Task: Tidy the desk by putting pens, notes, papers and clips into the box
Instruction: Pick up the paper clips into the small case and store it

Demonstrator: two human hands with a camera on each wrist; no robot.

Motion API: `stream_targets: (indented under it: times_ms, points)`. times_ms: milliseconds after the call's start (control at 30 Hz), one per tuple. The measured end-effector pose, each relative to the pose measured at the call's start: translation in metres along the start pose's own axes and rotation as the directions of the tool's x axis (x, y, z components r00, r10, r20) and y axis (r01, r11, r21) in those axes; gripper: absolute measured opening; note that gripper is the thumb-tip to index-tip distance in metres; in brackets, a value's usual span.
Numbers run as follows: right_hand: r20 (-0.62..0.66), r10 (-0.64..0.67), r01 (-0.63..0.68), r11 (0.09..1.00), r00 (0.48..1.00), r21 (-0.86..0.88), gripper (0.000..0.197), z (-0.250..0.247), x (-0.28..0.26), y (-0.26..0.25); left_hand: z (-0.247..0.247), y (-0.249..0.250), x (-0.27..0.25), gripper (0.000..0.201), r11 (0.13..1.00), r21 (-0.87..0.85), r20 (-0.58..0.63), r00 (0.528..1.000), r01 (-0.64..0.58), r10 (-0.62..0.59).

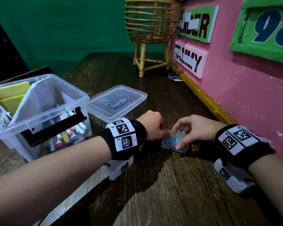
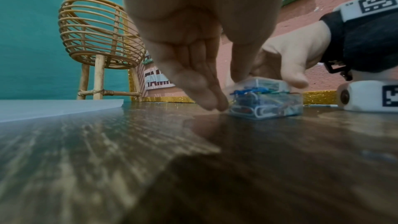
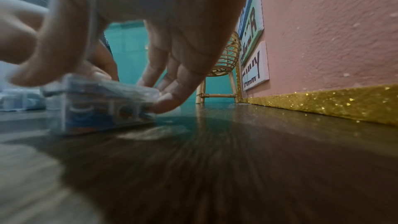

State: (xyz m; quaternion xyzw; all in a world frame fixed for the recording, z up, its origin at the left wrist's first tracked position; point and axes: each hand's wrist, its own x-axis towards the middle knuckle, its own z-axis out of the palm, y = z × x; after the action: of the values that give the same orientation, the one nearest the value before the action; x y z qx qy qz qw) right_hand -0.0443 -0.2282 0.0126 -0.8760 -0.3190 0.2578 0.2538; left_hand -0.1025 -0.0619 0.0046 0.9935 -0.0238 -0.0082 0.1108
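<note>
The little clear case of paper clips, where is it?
In the head view, the small clear plastic clip case sits on the dark wooden desk, between both hands, right of the big clear plastic box.

On the pink wall [image 1: 252, 95] at the right of the head view, a pale pink plaque [image 1: 189, 60] reads "TAMMY" in dark letters. Above it a green plaque [image 1: 198, 25] shows "…MBER", its start hidden by the rattan basket stand [image 1: 151, 20]. At upper right a green sign [image 1: 266, 30] bears "98", cut by the frame edge. A round purple sticker [image 1: 174, 77] on the desk begins "Clay…". The wristband markers carry small letters, "LS" on the left wristband [image 1: 123, 136].
</note>
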Motion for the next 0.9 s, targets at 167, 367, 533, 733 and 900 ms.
stream_targets:
  times_ms: [167, 367, 533, 733, 900]
  points:
    - [-0.02, 0.023, -0.023, 0.999, 1.0, -0.032, 0.049, 0.0, 0.001, -0.004, 0.001, 0.005, 0.0, 0.036, 0.961, -0.244, 0.273, 0.96, 0.127, -0.058]
    - [-0.053, -0.012, 0.006, 0.992, 0.999, -0.129, 0.046, 0.005, -0.001, -0.006, 0.003, 0.009, -0.005, 0.044, 0.99, -0.099, 0.208, 0.975, 0.1, -0.078]
    - [-0.061, -0.073, 0.057, 0.971, 0.995, -0.232, 0.042, 0.006, -0.002, -0.009, 0.0, 0.011, -0.013, 0.071, 0.986, -0.045, 0.145, 0.976, -0.159, 0.164]
    - [-0.043, -0.023, 0.011, 0.963, 0.999, -0.269, 0.054, 0.004, -0.002, -0.011, -0.004, 0.013, -0.013, 0.066, 0.99, -0.004, 0.135, 0.981, -0.14, 0.139]
    - [-0.026, 0.006, -0.013, 0.958, 1.0, -0.285, 0.066, 0.003, -0.003, -0.013, -0.006, 0.016, -0.013, 0.054, 0.973, 0.147, 0.171, 0.974, -0.178, 0.152]
